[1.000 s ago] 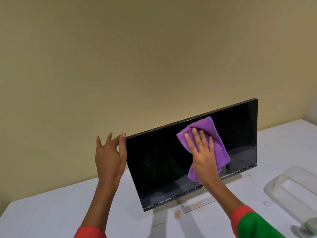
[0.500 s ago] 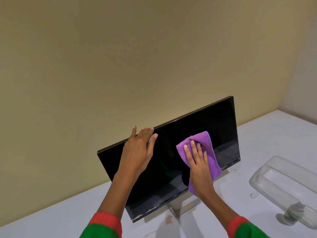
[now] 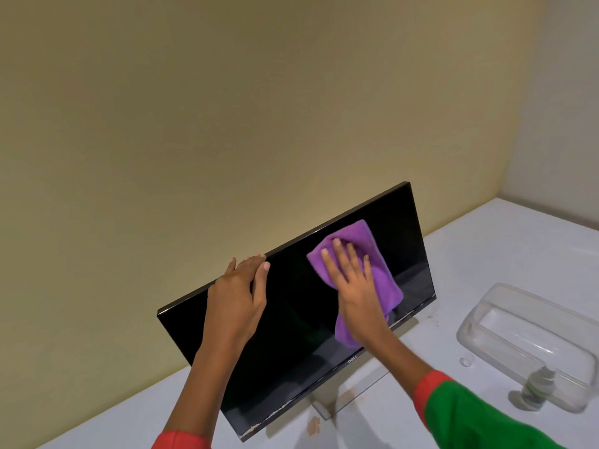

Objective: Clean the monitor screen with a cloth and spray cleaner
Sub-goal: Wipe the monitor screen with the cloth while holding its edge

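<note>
A black monitor point(image 3: 291, 335) stands tilted back on its stand on a white table. My left hand point(image 3: 238, 293) grips its top edge, fingers over the back and thumb on the front. My right hand point(image 3: 353, 280) lies flat, fingers spread, and presses a purple cloth point(image 3: 379, 273) against the upper right part of the screen. The cloth hangs down below my palm. A small spray bottle point(image 3: 534, 388) with a green-and-white label stands on the table at the lower right.
A clear plastic tray point(image 3: 505, 319) lies on the white table point(image 3: 486, 254) to the right of the monitor, with the bottle at its near end. A beige wall rises close behind the monitor. The monitor's stand point(image 3: 350, 396) rests near the table's front.
My right hand has slid the cloth up the screen toward the top edge. My left hand, earlier at the monitor's left corner, now holds the top edge nearer the middle. The view has shifted left.
</note>
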The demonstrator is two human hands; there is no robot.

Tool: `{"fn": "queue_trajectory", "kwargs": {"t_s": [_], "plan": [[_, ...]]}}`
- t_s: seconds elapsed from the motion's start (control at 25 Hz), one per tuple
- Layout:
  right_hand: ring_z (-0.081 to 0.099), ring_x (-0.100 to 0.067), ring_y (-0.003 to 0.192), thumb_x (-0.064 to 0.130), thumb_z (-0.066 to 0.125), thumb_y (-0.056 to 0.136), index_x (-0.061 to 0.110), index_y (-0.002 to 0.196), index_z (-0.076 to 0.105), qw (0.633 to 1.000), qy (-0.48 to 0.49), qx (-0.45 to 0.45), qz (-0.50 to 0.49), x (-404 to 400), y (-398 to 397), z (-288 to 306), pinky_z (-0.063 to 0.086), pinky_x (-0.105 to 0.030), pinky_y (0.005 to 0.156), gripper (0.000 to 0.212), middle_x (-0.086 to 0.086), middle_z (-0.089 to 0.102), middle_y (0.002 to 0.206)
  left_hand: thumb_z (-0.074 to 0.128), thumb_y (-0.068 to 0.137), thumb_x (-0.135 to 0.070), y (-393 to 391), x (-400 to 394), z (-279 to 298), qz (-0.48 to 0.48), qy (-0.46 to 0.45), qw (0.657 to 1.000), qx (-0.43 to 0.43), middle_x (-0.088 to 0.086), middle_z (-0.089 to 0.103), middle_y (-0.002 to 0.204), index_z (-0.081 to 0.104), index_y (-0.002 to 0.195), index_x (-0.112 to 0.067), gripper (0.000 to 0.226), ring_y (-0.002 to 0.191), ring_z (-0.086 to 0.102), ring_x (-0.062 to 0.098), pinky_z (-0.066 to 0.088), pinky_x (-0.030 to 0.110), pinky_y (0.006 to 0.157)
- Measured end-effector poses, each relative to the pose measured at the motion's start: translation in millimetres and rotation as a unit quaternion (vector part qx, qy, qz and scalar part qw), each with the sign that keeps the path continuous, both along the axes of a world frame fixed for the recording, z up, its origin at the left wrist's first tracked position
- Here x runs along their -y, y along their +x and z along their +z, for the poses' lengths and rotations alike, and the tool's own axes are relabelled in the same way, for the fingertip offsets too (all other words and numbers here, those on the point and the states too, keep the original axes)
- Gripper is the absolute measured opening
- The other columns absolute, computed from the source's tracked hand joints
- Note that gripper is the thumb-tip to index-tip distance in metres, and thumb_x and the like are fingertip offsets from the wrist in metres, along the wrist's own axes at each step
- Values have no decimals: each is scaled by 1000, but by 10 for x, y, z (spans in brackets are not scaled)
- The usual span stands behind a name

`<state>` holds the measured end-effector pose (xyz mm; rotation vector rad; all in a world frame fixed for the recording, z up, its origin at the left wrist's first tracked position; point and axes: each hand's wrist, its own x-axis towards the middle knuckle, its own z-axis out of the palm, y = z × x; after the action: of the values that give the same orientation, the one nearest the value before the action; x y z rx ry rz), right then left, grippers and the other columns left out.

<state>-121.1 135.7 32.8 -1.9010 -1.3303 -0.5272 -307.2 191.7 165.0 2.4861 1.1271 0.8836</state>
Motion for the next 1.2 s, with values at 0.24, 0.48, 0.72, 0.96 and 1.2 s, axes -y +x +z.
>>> {"fn": "queue_trajectory", "kwargs": {"t_s": [0.24,0.48,0.72,0.96,1.2], "plan": [[9,-27,147,-5,57,87,22,149,-6,978,-25,-153,-139,170,220,-274,30,-51,114,92,-3,-1,159,39,95,-34,196,-85,208,-19,64,996,-61,4,62,63,66,88,-13,36,66,60,28,47,46,89],[19,-33,144,-8,68,71,15,151,12,999,-30,-33,-23,210,-110,-391,28,-54,111,100,-9,22,156,30,95,-45,391,-158,61,-65,-36,992,-99,-3,48,140,49,129,-27,43,138,28,27,27,42,107],[-6,-19,147,-15,43,74,32,149,-10,995,-7,-95,-29,5,392,150,5,-48,117,103,9,-8,159,36,96,-35,372,-145,8,-88,-24,995,-50,2,45,142,46,133,-22,40,137,27,15,12,26,111],[2,-23,148,-8,37,93,17,150,-5,925,25,-338,-172,217,626,-196,14,-45,119,75,-3,-4,161,38,96,-32,330,-141,-5,-119,-11,992,-39,0,44,143,44,134,-23,40,123,16,-4,11,23,109],[-3,-19,148,2,40,95,18,150,-8,947,23,-292,-130,248,29,-344,15,-41,121,74,-2,-7,161,44,94,-35,307,-171,-2,-125,-13,991,-46,-2,40,145,40,137,-25,44,130,14,3,16,33,113]]}}
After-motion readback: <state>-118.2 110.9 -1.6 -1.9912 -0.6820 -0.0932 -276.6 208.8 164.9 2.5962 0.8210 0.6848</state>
